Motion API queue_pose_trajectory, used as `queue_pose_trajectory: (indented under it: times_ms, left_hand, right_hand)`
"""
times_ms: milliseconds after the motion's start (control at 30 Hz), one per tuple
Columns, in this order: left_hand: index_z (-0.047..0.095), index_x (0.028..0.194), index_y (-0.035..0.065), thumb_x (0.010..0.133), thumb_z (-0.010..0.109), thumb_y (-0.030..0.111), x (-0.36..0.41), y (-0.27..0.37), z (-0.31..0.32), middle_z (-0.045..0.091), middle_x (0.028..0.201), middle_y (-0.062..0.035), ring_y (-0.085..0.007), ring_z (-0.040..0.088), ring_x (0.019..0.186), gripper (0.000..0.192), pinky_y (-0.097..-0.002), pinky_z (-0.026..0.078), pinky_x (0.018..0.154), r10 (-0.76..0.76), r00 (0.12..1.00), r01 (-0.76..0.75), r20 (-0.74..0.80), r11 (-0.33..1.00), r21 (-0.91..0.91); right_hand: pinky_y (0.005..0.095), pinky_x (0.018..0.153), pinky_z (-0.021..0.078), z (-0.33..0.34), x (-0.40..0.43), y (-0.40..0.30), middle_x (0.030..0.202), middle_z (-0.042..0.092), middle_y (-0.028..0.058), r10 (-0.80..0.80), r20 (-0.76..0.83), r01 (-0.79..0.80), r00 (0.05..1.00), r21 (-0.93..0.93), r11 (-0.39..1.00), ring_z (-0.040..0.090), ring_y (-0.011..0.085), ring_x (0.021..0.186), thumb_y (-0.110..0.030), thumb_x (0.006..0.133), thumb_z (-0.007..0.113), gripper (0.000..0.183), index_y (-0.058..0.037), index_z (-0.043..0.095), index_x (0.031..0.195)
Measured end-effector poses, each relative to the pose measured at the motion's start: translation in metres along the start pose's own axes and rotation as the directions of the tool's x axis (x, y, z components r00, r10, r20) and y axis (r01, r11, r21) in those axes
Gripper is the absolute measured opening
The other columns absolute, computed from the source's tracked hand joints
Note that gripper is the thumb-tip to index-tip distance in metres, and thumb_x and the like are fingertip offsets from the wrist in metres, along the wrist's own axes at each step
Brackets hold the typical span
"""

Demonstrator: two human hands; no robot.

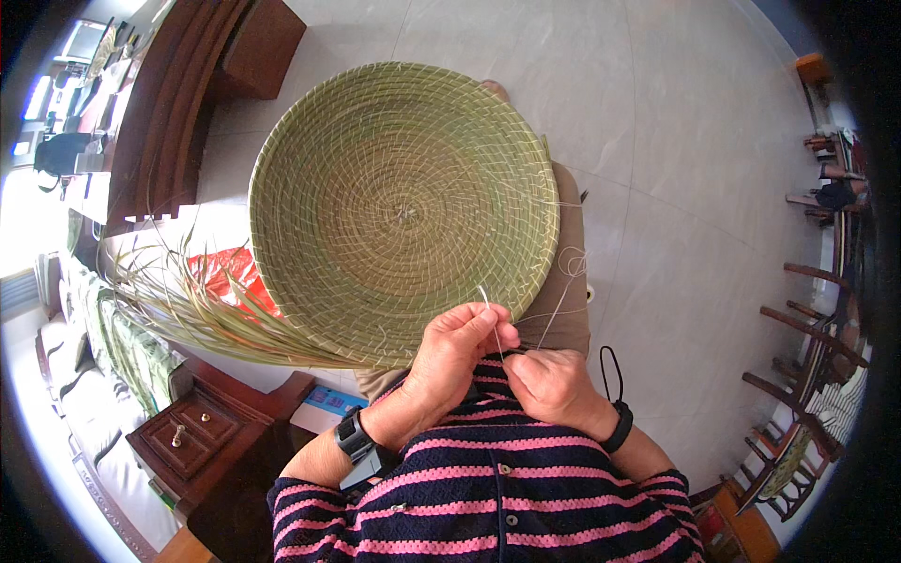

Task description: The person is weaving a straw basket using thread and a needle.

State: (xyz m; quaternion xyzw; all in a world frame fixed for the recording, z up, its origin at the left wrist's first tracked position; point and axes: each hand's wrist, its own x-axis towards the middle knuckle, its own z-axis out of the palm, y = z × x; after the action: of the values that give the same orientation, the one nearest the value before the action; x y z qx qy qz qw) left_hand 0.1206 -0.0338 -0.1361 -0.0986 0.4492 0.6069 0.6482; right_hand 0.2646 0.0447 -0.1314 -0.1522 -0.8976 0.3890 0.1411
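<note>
A large round coiled grass basket (401, 204) rests on my lap, its stitched coils facing up. From its lower left rim a loose bundle of long green grass blades (232, 327) fans out to the left. Near the basket's lower right rim, my left hand (457, 345) pinches a pale thread (484, 292) between thumb and fingers. Just right of it, my right hand (552, 383) is closed near the thread; what its fingers grip is partly hidden. A thin thread (576, 264) loops over my trouser leg and runs down to my right hand.
A red plastic bag (236, 278) lies left of the basket, under the grass. A dark wooden cabinet (193, 433) stands at lower left, with a blue and white box (327, 405) beside it. Dark wooden furniture (257, 49) is at upper left. Wooden chairs (809, 338) line the far right.
</note>
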Motion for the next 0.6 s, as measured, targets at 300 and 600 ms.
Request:
queue_pose_trajectory:
  times_ms: [300,600]
  left_hand:
    - [0.055,0.091,0.0022,0.091,0.049,0.012,0.004,0.02,0.005,0.048,0.067,-0.0009,-0.0097,0.043,0.056,0.012,-0.0226,0.037,0.05,-0.042,0.999,0.043,0.025,0.998,-0.047]
    - [0.062,0.083,-0.0021,0.087,0.054,0.011,0.011,0.051,0.015,0.049,0.059,0.0042,-0.0027,0.038,0.053,0.016,-0.0182,0.028,0.047,-0.099,0.96,0.26,-0.261,0.656,0.709]
  right_hand:
    - [0.0351,0.051,0.0481,-0.008,0.005,0.011,0.076,0.058,0.0082,0.054,0.075,-0.066,0.996,0.179,0.982,0.059,0.0255,0.061,-0.014,0.078,0.063,0.015,-0.005,0.059,0.088]
    - [0.0242,0.048,0.0446,-0.057,-0.051,0.187,0.073,0.063,0.005,0.861,-0.284,-0.714,0.421,0.482,0.508,0.055,0.0101,0.053,-0.01,0.084,0.052,0.016,0.0006,0.061,0.091]
